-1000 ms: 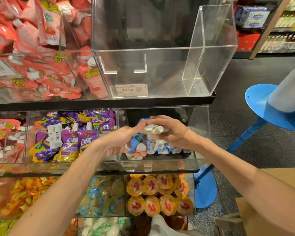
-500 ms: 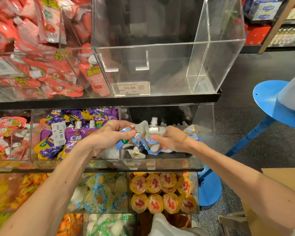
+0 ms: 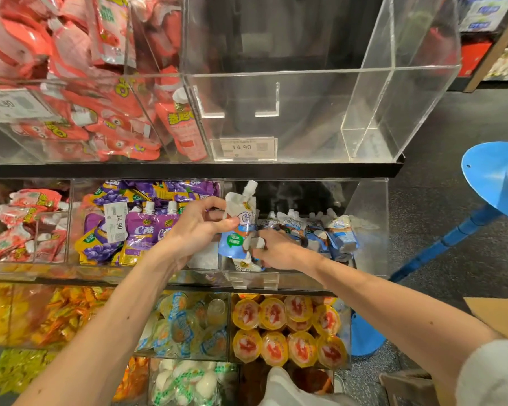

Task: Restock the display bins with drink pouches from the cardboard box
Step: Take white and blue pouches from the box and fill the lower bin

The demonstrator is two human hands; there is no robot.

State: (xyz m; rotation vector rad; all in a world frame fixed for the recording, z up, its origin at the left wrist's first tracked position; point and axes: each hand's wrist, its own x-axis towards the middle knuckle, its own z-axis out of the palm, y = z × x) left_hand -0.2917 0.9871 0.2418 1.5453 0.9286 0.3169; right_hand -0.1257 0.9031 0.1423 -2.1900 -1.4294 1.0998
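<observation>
Standing nearly upright in the left hand [image 3: 194, 230], a white-and-blue spouted drink pouch [image 3: 238, 227] is pinched at its left edge between thumb and fingers, spout tipped toward one o'clock. It hangs over the front left corner of the clear acrylic middle-shelf bin [image 3: 370, 230]. At three o'clock from it, a row of matching white-and-blue pouches [image 3: 314, 232] leans along the bin floor. The right hand [image 3: 276, 249] sits just below and right of the held pouch with fingers curled; whether they grip another pouch lying at the bin's front or only steady the held one's lower edge, I cannot tell.

By my reading, the step in hand is arranging this pouch into the row. The next move calls for lowering it upright beside the others, then reaching for more stock from the brown cardboard box [image 3: 493, 317] at five o'clock. At twelve o'clock the large clear top-shelf bin [image 3: 320, 74] looks empty, so restocking seems far from done.
</observation>
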